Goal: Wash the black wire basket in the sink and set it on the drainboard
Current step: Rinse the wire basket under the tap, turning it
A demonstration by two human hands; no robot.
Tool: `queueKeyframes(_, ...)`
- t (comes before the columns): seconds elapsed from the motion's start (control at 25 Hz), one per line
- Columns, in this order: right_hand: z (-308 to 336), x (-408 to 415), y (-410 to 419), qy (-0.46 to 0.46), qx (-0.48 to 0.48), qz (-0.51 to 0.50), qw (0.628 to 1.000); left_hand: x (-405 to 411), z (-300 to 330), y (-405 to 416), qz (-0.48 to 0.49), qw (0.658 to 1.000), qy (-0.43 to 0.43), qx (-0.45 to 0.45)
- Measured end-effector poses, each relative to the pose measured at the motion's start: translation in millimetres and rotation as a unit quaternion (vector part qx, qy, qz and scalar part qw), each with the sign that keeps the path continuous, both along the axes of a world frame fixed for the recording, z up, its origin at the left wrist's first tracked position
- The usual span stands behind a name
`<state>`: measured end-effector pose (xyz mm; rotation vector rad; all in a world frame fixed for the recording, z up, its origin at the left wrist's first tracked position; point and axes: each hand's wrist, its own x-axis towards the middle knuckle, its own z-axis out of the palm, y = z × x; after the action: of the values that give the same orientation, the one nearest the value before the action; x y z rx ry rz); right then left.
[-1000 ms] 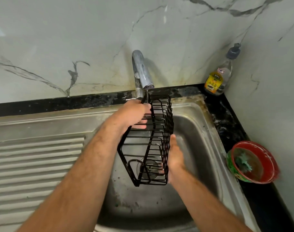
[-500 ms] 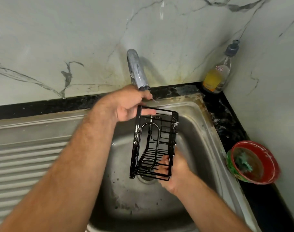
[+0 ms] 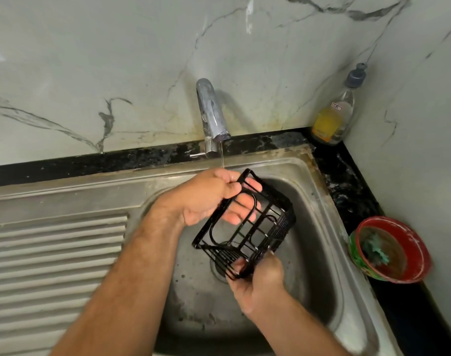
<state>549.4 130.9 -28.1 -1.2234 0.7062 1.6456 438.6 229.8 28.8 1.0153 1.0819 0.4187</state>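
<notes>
Black wire basket [image 3: 247,227] tilted over sink [image 3: 319,227] basin, under thin tap [image 3: 212,111] trickle. Left hand [image 3: 206,199] gripping top rim, right hand [image 3: 257,281] gripping bottom corner. Drainboard [image 3: 52,253] at left.

Both forearms are bare and hairy, with no sleeves, and the left hand [image 3: 206,199] and right hand [image 3: 260,283] are ungloved.

I see both hands gripping the black wire basket [image 3: 247,227] tilted above the sink [image 3: 319,227], left hand [image 3: 206,199] high, right hand [image 3: 257,281] low.
</notes>
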Motion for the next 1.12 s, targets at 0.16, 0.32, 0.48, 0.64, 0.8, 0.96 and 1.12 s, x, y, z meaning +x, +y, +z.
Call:
queueKeyframes(0.16, 3, -5, 23, -0.027, -0.002, -0.035, 0.999, -3, -16, 29, 0.097, 0.994, 0.047, 0.013)
queueKeyframes(0.32, 14, -1, 33, -0.056, 0.011, 0.037, 0.998, -5, -20, 44, 0.138, 0.989, 0.045, 0.012)
queueKeyframes(0.48, 7, -1, 29, -0.113, -0.026, 0.166, 0.979, -2, -16, 44, 0.141, 0.989, 0.042, 0.027)
queueKeyframes(0.64, -5, 7, 39, -0.3, 0.05, 0.177, 0.936, 3, -10, 38, 0.153, 0.988, -0.014, -0.029)
queueKeyframes(0.8, -6, 10, 59, -0.389, 0.265, 0.236, 0.85, 2, -13, 45, 0.193, 0.971, -0.121, -0.067)
queueKeyframes(0.96, -13, 3, 66, -0.428, 0.287, 0.274, 0.812, -7, -17, 51, 0.223, 0.959, -0.163, -0.07)
queueKeyframes(1.12, -8, 0, 78, -0.318, 0.27, 0.225, 0.881, -10, -15, 50, 0.21, 0.972, -0.107, -0.025)
